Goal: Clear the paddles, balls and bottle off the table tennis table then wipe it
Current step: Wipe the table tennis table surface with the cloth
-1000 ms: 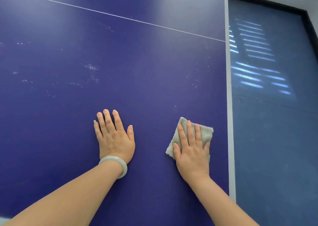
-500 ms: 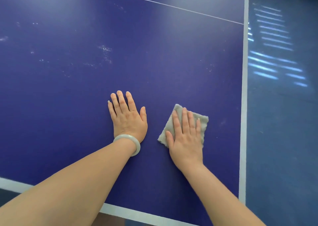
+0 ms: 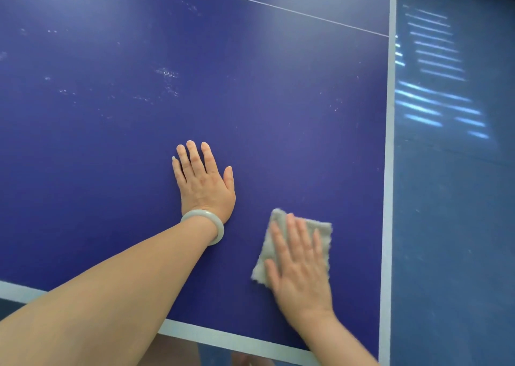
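- The dark blue table tennis counter [image 3: 278, 100] is seen from above, its white border lines running along the near edge and the right edge.
- The left hand [image 3: 204, 183] is laid flat on the blue surface, palm down, fingers spread slightly apart, nothing held under it.
- A pale green, smooth, round bangle [image 3: 207, 222] is worn on the left wrist, just behind the hand.
- The right hand [image 3: 299, 268] is pressed flat, fingers extended and lying close together, on top of a grey, roughly square, fuzzy-edged cloth [image 3: 317, 233].
- The cloth is spread on the counter near the front right corner, just inside the right border line; its far edge and left edge are left showing beyond the fingers.
- The right hand is blurred, so its finer finger detail cannot be told.
- The two hands are kept apart, the left one farther from the near edge, the right one nearer to it.
- Whitish scuff marks and specks [image 3: 167, 73] are scattered across the surface beyond the left hand, and a smaller patch is seen toward the right edge.
- A thin white line [image 3: 278, 6] is drawn slantwise across the far part of the counter.
- Beside the right edge, a blue floor [image 3: 451, 226] is seen, with bright striped patches of light [image 3: 434, 98] cast on it.
- No paddles, balls or bottle are shown on the visible part of the counter.
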{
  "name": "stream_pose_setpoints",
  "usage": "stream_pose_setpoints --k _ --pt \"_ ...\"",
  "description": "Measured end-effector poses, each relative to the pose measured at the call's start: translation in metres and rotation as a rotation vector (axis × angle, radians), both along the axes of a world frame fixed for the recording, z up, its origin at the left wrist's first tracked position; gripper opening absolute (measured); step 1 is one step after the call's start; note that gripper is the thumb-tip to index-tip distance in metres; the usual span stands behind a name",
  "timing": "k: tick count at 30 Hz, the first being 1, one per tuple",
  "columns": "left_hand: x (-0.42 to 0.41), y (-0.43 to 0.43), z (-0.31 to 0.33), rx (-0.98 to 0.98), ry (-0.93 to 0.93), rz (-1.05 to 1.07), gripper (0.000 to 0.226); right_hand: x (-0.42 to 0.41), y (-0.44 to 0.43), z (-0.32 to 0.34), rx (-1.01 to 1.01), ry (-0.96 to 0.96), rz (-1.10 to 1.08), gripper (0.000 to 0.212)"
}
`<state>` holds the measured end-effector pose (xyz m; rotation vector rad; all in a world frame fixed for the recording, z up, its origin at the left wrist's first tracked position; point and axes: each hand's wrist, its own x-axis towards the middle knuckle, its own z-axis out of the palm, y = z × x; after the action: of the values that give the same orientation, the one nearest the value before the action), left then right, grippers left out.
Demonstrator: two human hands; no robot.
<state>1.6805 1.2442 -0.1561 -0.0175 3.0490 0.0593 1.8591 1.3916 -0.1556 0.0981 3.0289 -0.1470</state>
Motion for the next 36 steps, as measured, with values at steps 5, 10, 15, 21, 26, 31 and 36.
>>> stream_pose_setpoints --k 5,10,15,21,26,31,36 --pt "0.0 0.001 0.0 0.011 0.005 -0.002 0.07 -0.046 0.085 0.009 -0.011 -0.044 -0.573 0.057" --pt "0.0 0.0 0.0 0.014 0.006 -0.001 0.07 -0.014 -0.02 0.01 -0.051 0.012 -0.295 0.063" --pt "0.0 -0.001 -0.001 0.022 0.011 -0.009 0.07 0.015 -0.016 0.004 -0.092 0.009 -0.026 0.063" --pt "0.0 0.001 -0.001 0.016 0.008 -0.004 0.07 -0.057 0.114 0.01 0.011 -0.036 -0.663 0.06" --pt "0.0 0.0 0.002 0.024 -0.002 0.002 0.071 -0.08 0.044 0.006 -0.008 0.02 -0.412 0.061" --pt "0.0 0.0 0.003 0.071 -0.013 0.001 0.071 -0.062 0.049 0.003 -0.031 0.003 0.122 0.058" --pt "-0.001 -0.004 0.009 0.221 -0.004 0.022 0.069 -0.094 0.133 0.009 0.045 -0.05 -0.562 0.062"
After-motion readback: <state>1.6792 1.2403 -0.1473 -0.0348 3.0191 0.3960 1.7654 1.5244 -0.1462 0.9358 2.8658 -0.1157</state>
